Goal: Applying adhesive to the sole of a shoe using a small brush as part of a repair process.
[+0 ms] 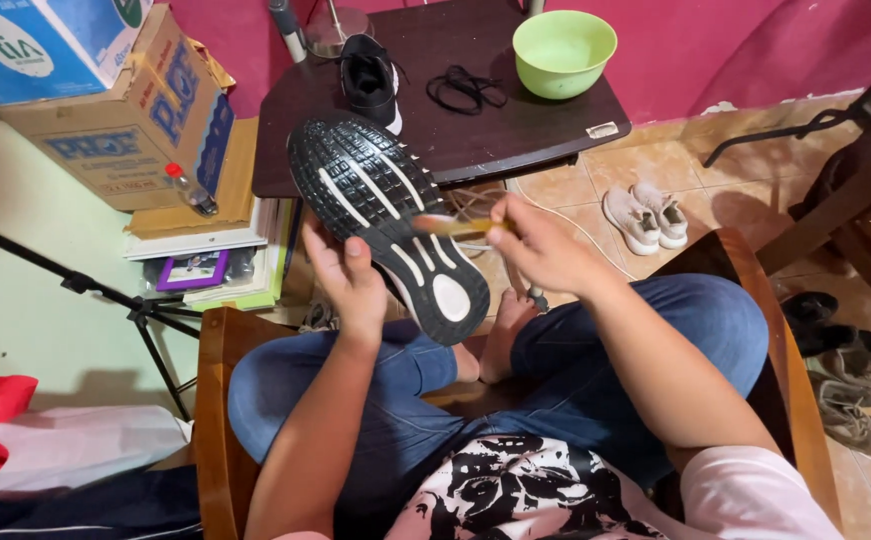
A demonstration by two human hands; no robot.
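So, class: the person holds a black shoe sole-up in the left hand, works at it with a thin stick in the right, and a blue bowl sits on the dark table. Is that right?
Not quite. The bowl on the dark table is light green, not blue, as the head view shows. The rest stands: the left hand holds the black shoe sole-up, and the right hand works at it with a thin stick.

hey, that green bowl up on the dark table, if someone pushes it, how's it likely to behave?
The green bowl looks like thin plastic, so probably light and apt to slide on the smooth dark table rather than tip, given its wide, low shape. It seems unlikely to shatter. It sits near the table's right edge, so a hard push might send it off.
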